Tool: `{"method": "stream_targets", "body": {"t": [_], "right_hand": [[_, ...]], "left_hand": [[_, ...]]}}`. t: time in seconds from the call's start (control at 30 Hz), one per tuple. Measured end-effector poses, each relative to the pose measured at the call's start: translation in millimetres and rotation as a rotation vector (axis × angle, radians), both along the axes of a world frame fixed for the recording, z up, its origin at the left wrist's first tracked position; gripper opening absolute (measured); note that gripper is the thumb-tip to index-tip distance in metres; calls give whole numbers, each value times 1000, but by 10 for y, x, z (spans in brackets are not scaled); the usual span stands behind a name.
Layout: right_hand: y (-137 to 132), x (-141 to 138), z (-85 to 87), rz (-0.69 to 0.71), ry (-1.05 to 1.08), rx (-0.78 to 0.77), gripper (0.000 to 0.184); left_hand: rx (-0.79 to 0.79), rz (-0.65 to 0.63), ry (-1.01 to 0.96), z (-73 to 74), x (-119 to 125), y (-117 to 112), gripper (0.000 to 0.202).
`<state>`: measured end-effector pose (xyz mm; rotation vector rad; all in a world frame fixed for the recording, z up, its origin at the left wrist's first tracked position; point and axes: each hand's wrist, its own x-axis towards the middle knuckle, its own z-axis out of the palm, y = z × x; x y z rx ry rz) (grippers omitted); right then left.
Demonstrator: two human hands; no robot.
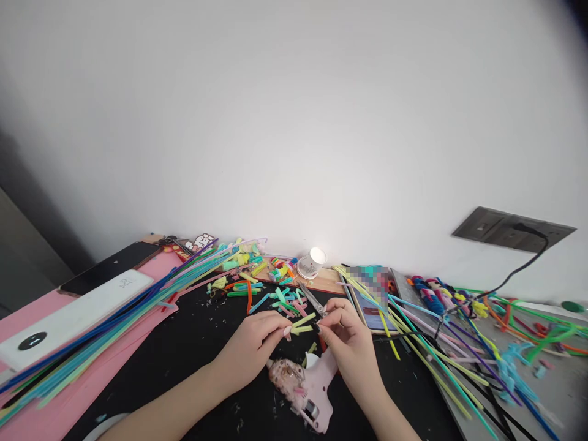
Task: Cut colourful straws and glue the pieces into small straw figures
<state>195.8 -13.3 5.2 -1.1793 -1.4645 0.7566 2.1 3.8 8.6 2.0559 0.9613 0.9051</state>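
Between the fingertips of my left hand are short pieces of pale yellow pipe cleaner, spread in a narrow V. My right hand pinches at the other end of the lower piece; its fingertips partly hide the contact. Below both hands lies a pink hot glue gun, its nozzle end messy with glue. Metal scissors lie just beyond my right fingers, handles partly covered. Short cut pipe cleaner pieces in green, pink and blue are piled behind the hands.
A paper cup stands by the wall. Long pipe cleaners lie across a white box at left. More strands cover the right side, near a phone. A black cable runs down from the wall socket.
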Motion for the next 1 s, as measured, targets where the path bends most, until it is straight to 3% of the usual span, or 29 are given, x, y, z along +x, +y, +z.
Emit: {"method": "stream_targets", "body": {"t": [0.63, 1.0], "right_hand": [[-35, -19, 4, -15, -19, 18, 9], [-44, -42, 12, -2, 93, -55, 11]], "left_hand": [[7, -22, 12, -6, 8, 2, 27], [14, -39, 21, -8, 16, -4, 26]]}}
